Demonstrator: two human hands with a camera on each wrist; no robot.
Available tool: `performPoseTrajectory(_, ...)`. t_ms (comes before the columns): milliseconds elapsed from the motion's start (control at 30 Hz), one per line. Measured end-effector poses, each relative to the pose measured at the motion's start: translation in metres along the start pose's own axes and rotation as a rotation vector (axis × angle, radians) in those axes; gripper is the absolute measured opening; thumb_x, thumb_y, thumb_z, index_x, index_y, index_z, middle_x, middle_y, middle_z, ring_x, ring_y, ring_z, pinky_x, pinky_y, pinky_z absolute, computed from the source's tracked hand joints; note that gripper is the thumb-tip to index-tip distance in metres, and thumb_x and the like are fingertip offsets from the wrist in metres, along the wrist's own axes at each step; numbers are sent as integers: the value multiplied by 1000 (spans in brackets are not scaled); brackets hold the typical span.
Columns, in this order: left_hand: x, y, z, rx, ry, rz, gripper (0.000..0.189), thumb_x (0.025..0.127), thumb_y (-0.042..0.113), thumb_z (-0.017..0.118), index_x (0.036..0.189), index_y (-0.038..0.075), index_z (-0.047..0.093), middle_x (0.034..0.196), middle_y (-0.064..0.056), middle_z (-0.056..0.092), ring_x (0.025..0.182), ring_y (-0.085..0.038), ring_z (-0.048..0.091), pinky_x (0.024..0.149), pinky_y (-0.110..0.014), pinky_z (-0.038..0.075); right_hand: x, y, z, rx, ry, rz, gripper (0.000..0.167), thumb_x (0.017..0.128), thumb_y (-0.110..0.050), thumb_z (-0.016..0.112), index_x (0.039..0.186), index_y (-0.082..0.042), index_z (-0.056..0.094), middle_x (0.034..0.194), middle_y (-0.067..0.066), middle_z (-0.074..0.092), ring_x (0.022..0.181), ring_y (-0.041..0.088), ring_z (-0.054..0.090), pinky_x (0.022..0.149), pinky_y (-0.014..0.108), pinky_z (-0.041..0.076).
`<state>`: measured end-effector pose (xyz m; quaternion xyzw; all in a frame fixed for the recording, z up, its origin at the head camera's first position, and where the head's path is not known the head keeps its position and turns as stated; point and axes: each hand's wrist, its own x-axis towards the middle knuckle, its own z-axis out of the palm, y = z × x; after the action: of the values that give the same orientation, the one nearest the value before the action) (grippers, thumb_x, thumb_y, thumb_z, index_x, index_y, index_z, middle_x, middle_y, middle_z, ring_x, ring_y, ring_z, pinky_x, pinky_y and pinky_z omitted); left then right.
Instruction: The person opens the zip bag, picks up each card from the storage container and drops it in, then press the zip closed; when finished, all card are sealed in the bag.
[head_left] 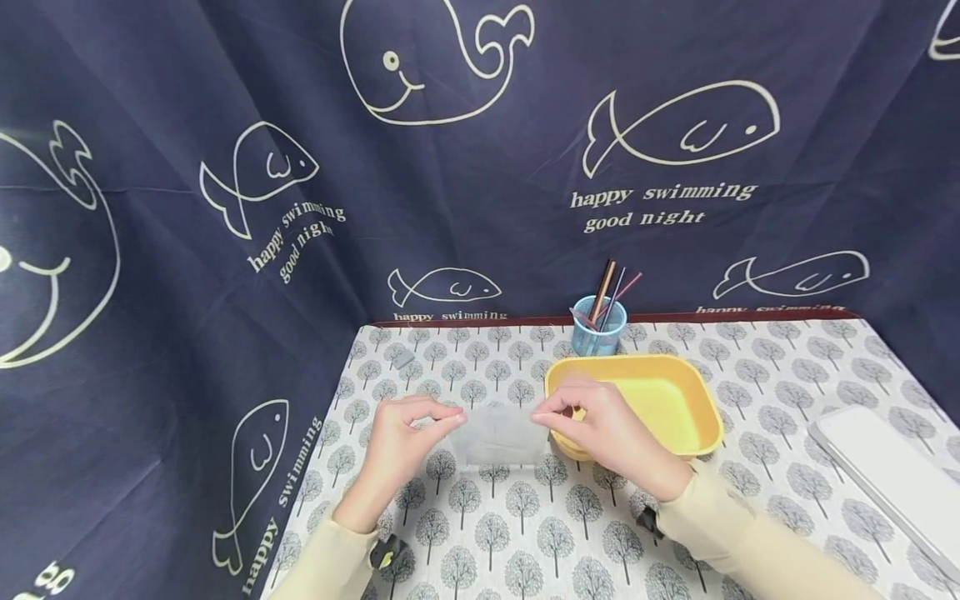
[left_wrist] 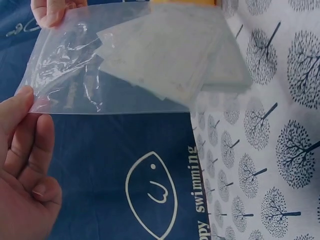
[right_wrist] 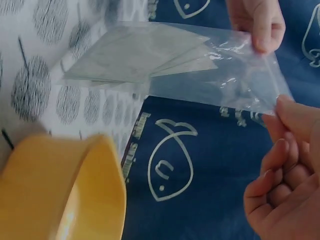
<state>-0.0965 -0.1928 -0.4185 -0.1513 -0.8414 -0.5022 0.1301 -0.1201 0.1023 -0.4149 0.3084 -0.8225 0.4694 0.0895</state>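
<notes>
Between the two hands hangs a clear plastic zip bag, held up by its top corners above the table. Several pale, thin square sheets lie fanned out inside it, toward the bottom; what they are made of I cannot tell. My left hand pinches one top corner between thumb and forefinger. At the opposite corner, my right hand pinches the bag the same way, in front of a yellow plastic basin. In the right wrist view the sheets show through the film.
A blue pen cup with pencils stands behind the basin. A small grey block lies at the back left. On the right is a white flat object. A tree-print cloth covers the table; a navy curtain hangs behind.
</notes>
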Motion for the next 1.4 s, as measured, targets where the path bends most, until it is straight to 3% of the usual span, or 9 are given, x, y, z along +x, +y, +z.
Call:
performPoseTrajectory(167,-7,4,-4,47,-54,-73,5,87,24,87,86,27,83,89,20,76,86,-6,71,86,-37,57,-8,-5,5,-2,-5,35,13,89,-16,85,85,-25,77,84,-20,69,73,4,62,66,26,55)
performPoseTrajectory(300,-5,-3,-4,106,-89,-83,4,88,24,85,90,27,83,90,24,74,83,-4,69,82,-36,55,-2,0,11,-32,-29,79,9,90,-17,84,87,-24,79,79,-21,67,70,3,59,66,27,53)
performPoseTrajectory(533,16,-34,-2,129,-85,-27,5,90,17,84,94,21,84,90,16,77,73,-5,67,70,-29,53,29,20,16,-186,-102,74,5,96,-18,77,99,-17,81,89,-14,71,81,4,63,77,35,57)
performPoseTrajectory(767,42,-60,5,206,-166,-87,11,96,16,77,105,18,83,101,7,79,64,-10,60,58,-29,52,58,45,15,-382,-211,69,5,96,-17,76,97,-17,81,95,-5,78,86,14,72,81,38,59)
performPoseTrajectory(867,51,-69,10,248,-185,-120,13,97,17,76,108,19,83,107,5,78,73,-10,66,67,-32,57,68,54,17,-452,-250,28,3,95,-17,78,94,-16,80,93,-4,78,86,17,73,82,41,60)
performPoseTrajectory(1000,62,-79,17,297,-199,-141,14,99,17,74,110,16,82,112,2,78,94,-13,72,88,-39,58,79,64,20,-535,-272,-5,16,92,-9,77,79,-18,75,78,-8,71,72,15,66,68,39,56)
performPoseTrajectory(1067,67,-84,20,312,-204,-153,15,99,16,74,112,13,81,113,0,78,94,-14,73,88,-41,58,85,69,22,-562,-278,1,28,88,0,71,68,-19,66,68,-7,61,66,14,57,58,37,50)
performPoseTrajectory(1200,77,-94,27,320,-188,-151,15,97,16,75,111,11,81,112,-1,78,92,-17,73,85,-40,59,95,78,24,-606,-264,-7,35,76,8,60,57,-19,50,59,-4,48,59,17,46,48,34,39)
performPoseTrajectory(1400,86,-100,35,312,-176,-162,15,98,14,75,110,8,81,110,-2,78,99,-21,74,89,-40,59,101,86,29,-668,-264,7,39,76,8,62,53,-21,48,58,-5,48,59,20,47,50,37,40)
